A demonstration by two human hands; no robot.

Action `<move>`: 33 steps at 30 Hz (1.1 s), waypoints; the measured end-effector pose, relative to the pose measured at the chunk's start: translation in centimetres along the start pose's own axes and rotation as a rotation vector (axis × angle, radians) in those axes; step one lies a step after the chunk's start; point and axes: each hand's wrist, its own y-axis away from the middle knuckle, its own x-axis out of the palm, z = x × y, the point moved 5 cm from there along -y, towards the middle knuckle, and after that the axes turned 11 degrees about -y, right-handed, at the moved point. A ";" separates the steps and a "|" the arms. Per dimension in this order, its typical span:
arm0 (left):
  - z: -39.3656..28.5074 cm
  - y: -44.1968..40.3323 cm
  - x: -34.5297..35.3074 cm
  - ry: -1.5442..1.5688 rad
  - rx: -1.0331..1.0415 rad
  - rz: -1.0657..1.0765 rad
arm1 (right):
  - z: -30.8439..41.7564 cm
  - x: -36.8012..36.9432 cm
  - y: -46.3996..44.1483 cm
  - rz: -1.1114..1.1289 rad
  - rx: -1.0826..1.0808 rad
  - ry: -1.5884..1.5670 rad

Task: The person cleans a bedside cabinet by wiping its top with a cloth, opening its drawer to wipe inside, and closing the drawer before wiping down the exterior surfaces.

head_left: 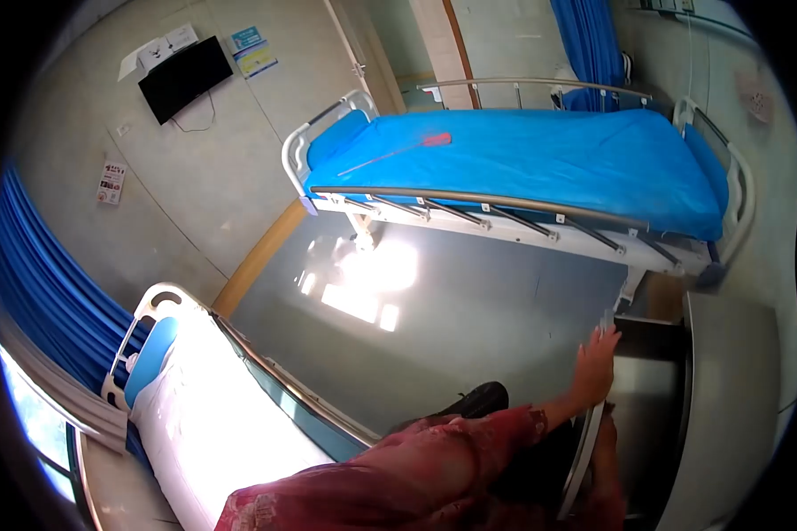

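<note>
At the lower right, a drawer stands pulled out from a grey bedside cabinet. My left hand is closed over the far part of the drawer's front edge, and a pale strip of that edge shows past the fingers. Closer to me, my right hand lies against the inner side of the drawer front. Its fingers are dark and hard to make out. Red patterned sleeves cover my arms. Shadow hides much of the drawer's near end.
Across the room stands a bed with a blue cover, side rails and a red flyswatter-like item. A white-covered bed is at the lower left. Blue curtains hang by the window. A black screen is on the wall.
</note>
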 end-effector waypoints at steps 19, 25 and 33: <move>-2.5 1.0 -3.1 -0.430 0.054 -0.068 | 9.6 -2.2 5.7 -0.031 -0.519 1.336; -2.9 1.0 -2.9 -0.413 0.055 0.056 | 4.6 -4.7 0.7 -0.092 0.065 1.508; -3.7 0.7 -2.0 -0.471 0.101 -0.002 | 7.9 -2.4 5.6 -0.264 0.263 0.741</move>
